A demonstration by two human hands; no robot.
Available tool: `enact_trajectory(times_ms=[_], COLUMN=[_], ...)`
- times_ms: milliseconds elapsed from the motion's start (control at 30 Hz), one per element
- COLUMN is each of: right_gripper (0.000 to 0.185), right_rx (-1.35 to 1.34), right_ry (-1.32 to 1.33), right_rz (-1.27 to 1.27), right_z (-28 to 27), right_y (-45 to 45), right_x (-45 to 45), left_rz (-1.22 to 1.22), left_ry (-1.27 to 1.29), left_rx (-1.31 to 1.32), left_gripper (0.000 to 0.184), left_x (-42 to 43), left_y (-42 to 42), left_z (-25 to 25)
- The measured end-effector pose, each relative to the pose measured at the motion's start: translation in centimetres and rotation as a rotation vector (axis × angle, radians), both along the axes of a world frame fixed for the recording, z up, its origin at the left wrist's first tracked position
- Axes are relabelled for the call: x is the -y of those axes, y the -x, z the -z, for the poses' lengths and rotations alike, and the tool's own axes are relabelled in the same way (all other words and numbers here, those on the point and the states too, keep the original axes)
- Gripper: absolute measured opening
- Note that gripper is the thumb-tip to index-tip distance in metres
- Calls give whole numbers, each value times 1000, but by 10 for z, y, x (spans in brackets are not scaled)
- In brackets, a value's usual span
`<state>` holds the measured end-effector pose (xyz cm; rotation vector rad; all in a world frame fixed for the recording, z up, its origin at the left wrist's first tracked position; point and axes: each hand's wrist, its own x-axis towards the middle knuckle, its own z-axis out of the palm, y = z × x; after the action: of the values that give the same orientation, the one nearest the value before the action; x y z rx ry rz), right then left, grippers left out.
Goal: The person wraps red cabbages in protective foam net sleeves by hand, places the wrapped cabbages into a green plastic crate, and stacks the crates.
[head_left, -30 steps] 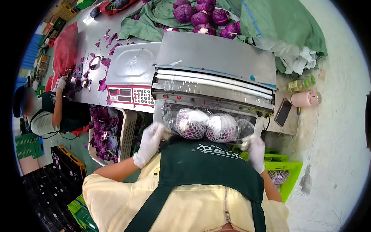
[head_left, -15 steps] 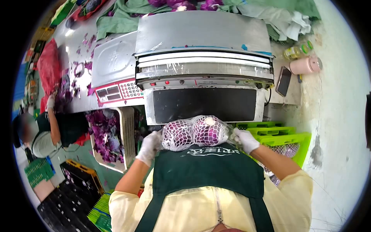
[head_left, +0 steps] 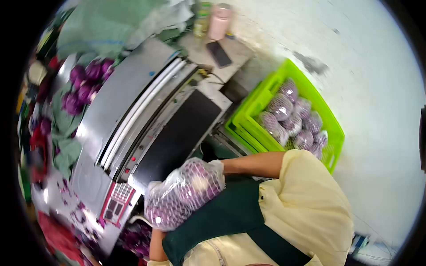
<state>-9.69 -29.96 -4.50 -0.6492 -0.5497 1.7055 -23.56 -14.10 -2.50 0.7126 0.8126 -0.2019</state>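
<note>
Two red cabbages [head_left: 186, 193] in white foam netting and clear film are held together in front of my apron, just off the sealer's near edge. My right hand [head_left: 217, 166], in a white glove, grips their upper right end, with its fingers mostly hidden behind the film. From below, my left forearm [head_left: 158, 245] reaches up to the other end. The bundle covers most of my left hand. Beside the bundle is the film wrapping machine's black plate [head_left: 177, 133].
A bright green crate [head_left: 310, 88] at the right holds several netted cabbages [head_left: 280, 107]. A scale [head_left: 117, 201] stands left of the wrapping machine. Loose red cabbages [head_left: 86, 84] lie behind it. A phone [head_left: 219, 54] and pink bottle [head_left: 219, 22] are on the ledge.
My view and body have turned right, toward the green crate, which now shows fully. The cabbage bundle has come along in my hands, and the machine appears tilted at the left.
</note>
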Motion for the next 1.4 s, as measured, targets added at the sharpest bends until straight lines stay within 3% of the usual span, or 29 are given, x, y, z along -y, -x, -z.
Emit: enact_trajectory(times_ms=[133,267,400,433,467,567,633,700,767,833,900,967,1033,1067,1100,1133,1167,1200,1233,1300,1333,1367,1400], right_gripper=[69,75,84,69,67,74,75,71,66,60,58,59,59,54,54,55,55,44,44,37,39,39,42], right_rx=[-169,-81,414,640,713,1134,1034,931,881,570,506,563,181,389,376,594,811,1004,987,1138,1095,1086,670], right_ry=[-130,-219,-192,-160,-142,44,245,413,544,669,749,849,675,802,802,981,1153,1213,1217,1440,1529,1556,1339], right_rz=[65,191,321,403,455,609,706,925,1066,1158,1178,1141,1233,1210,1219,1153,1069,1171,1177,1450,1618,1633,1835], right_z=[-43,-82,-118,-121,-126,-132,-115,-86,-81,-86,-53,-16,9,27,28,26,27,31,29,14,30,33,33], right_y=[14,13,6,4,14,55,69,87,94,90,82,72,66,66,69,74,80,92,104,126,138,140,138], right_x=[0,33,120,139,163,218,256,308,363,413,459,494,516,528,535,536,536,533,535,540,543,542,537], left_rz=[158,399,695,769,841,1013,1078,1001,929,1065,1239,1324,1339,1336,1326,1354,1374,1543,1707,1855,1782,1700,1569], left_ry=[-86,-112,-86,-74,-62,-37,-70,-372,25,45,-215,-513,-354,-434,-512,-688,-686,-868,-1054,-1121,-1226,-1320,-1261], left_rx=[36,122,212,223,233,270,355,527,385,399,431,804,446,640,836,993,987,1085,1182,1179,1270,1371,1717], left_gripper=[41,45,48,49,50,53,55,57,57,60,55,50,51,51,51,48,48,45,42,39,40,42,51], left_x=[6,40,68,77,87,129,165,202,251,300,367,407,439,445,449,451,450,445,440,441,447,457,469], left_y=[-34,-57,-55,-54,-53,-58,-73,-94,-126,-157,-180,-180,-193,-194,-192,-187,-189,-196,-198,-192,-186,-183,-183], left_z=[-54,-82,-86,-82,-78,-60,-53,-49,-52,-47,-37,-4,30,66,92,83,89,98,104,80,65,51,37])
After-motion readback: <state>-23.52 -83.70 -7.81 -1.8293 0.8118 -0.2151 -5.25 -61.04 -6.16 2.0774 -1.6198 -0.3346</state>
